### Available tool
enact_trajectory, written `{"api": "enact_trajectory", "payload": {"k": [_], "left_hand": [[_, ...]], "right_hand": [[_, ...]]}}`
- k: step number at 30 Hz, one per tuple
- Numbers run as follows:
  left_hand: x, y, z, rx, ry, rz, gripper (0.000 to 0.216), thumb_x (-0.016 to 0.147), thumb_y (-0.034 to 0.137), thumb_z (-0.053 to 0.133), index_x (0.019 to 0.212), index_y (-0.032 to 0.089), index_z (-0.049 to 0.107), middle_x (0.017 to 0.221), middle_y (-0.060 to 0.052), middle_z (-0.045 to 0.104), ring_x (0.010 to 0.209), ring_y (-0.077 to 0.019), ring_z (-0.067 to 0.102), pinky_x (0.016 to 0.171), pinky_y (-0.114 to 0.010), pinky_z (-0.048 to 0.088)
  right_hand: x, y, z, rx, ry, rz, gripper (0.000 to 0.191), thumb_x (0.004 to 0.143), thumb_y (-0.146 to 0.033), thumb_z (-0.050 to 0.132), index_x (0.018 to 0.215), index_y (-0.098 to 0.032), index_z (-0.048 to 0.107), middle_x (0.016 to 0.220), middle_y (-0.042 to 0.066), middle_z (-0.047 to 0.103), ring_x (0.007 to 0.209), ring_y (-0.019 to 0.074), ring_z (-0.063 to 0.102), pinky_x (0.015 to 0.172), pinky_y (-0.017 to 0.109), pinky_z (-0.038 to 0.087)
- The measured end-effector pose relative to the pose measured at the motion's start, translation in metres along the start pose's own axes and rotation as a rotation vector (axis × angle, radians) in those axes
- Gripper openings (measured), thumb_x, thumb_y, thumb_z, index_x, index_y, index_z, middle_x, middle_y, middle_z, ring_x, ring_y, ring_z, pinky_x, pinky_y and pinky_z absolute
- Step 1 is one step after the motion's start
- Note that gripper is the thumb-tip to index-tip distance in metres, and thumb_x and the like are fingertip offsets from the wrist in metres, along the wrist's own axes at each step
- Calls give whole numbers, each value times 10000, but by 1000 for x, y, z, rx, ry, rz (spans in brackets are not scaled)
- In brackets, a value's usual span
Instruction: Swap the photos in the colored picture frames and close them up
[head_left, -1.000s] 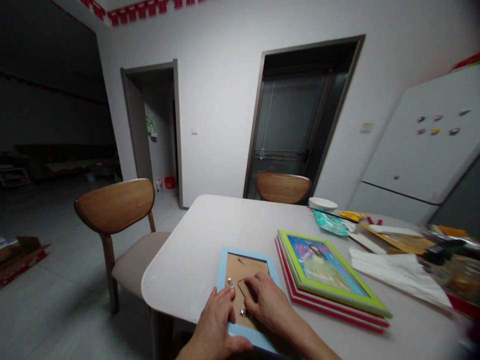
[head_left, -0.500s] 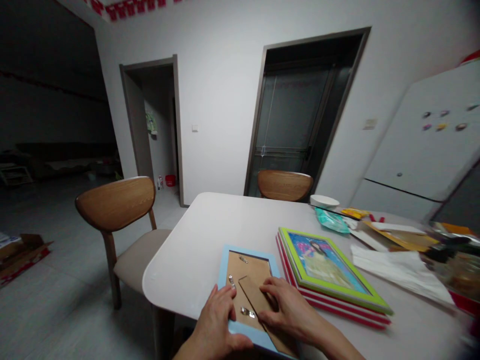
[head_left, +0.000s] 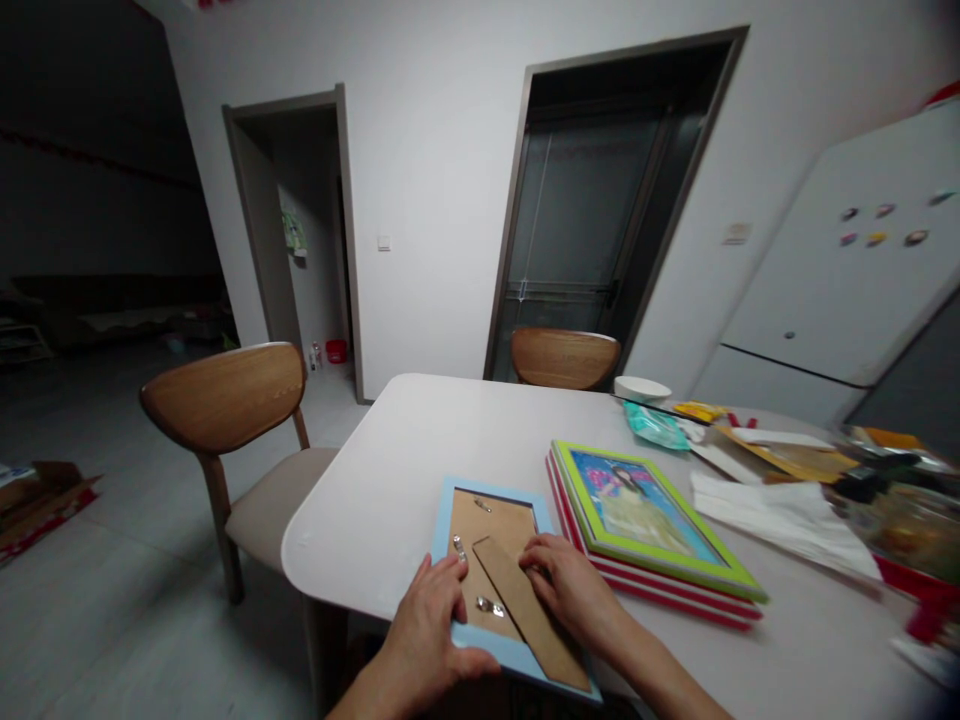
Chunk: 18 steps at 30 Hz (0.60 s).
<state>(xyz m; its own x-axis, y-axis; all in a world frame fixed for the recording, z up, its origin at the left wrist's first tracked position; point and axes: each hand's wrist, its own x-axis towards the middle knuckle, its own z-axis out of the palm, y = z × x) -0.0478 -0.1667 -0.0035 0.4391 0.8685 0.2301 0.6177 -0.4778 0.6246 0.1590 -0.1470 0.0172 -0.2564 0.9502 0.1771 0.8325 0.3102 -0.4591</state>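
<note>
Since the earlier frames the cardboard stand strut (head_left: 531, 626) on the back of the blue picture frame (head_left: 495, 580) has swung out from under the right hand (head_left: 571, 590) and now lies fully in view as a long brown strip. That frame lies face down near the front edge of the white bench (head_left: 420, 450), its brown backing board (head_left: 487, 540) upward, just left of a stack of frames (head_left: 649, 530) topped by a green one with a picture showing. The left hand (head_left: 431, 640) lies flat with fingers spread, pressing the frame's lower left border and the backing beside a small metal clip (head_left: 489, 606); it grips nothing. The right hand, loosely curled and also closed on nothing, rests its fingertips on the backing at the strut's upper end. To do this well, I would keep the left palm bearing down so the frame cannot slide on the smooth bench, and work the strut near its hinge end, not its free tip, since thin card creases easily. The frame's long axis runs away from the person, leaning slightly left at the far end; the strut's long axis crosses it diagonally, from upper left to lower right, its free end overhanging the frame's near right corner.
</note>
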Motion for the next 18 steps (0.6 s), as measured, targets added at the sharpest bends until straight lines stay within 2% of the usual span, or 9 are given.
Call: {"api": "enact_trajectory", "payload": {"k": [5, 8, 11, 18], "left_hand": [[-1, -2, 2, -10, 14, 7, 433, 355, 288, 808, 660, 189, 516, 1179, -120, 498, 1133, -252, 395, 989, -455, 203], [-1, -2, 3, -4, 15, 13, 424, 365, 277, 802, 660, 189, 510, 1180, -122, 496, 1133, -263, 394, 986, -465, 206], [-1, -3, 3, 4, 19, 24, 419, 373, 293, 798, 664, 189, 514, 1189, -121, 488, 1137, -272, 386, 984, -476, 201], [0, 5, -2, 32, -22, 2, 412, 389, 319, 793, 675, 180, 531, 1186, -133, 488, 1136, -260, 390, 986, -453, 207]], "right_hand": [[-13, -12, -3, -49, 20, 24, 265, 728, -317, 440, 831, -159, 627, 904, 88, 569, 852, 191, 498, 781, 298, 365], [-23, -22, 0, -129, 23, 64, 433, 632, -411, 549, 982, -159, 589, 1025, 105, 544, 929, 237, 468, 819, 340, 344], [-29, -27, 3, -170, 33, 101, 549, 585, -426, 582, 1054, -141, 553, 1100, 119, 506, 990, 256, 436, 854, 348, 324], [-30, -33, 0, -223, 11, 198, 477, 608, -386, 538, 1033, -171, 556, 888, 95, 568, 847, 235, 503, 748, 320, 369]]}}
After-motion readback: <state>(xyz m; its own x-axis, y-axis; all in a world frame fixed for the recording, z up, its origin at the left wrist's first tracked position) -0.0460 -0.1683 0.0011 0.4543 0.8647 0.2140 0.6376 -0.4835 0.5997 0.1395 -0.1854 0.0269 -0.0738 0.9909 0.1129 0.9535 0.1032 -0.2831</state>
